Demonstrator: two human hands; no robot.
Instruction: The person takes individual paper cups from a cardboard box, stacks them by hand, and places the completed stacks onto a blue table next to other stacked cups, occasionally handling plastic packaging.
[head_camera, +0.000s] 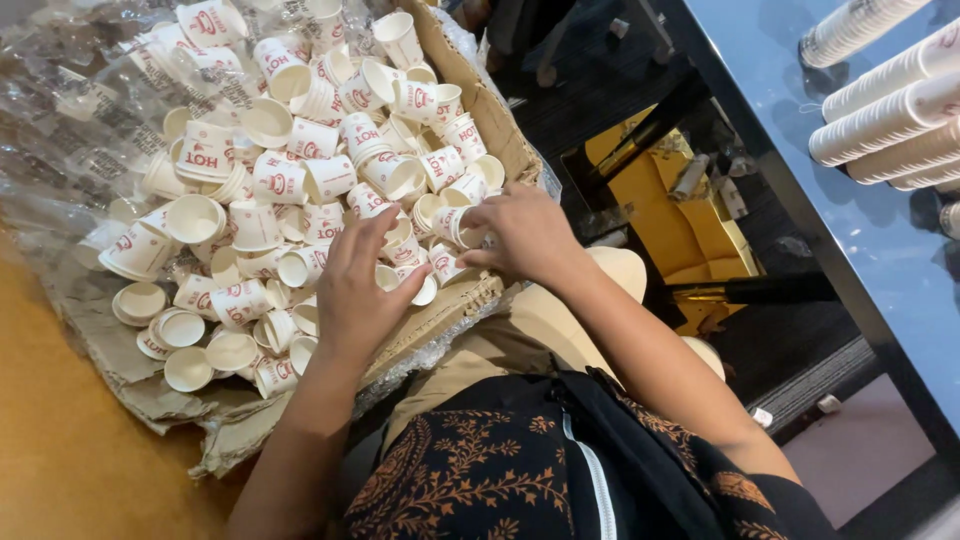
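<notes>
A heap of small white paper cups with red print fills an open cardboard box lined with clear plastic. My left hand rests on the cups near the box's front edge, its fingers curled over one or two of them. My right hand reaches in beside it and pinches a small paper cup lying on its side. Both forearms come up from my lap, where dark patterned cloth shows.
Long stacks of nested white cups lie on a blue tabletop at the right. Yellow cardboard sits on the dark floor between box and table. The box stands on a brown surface at the left.
</notes>
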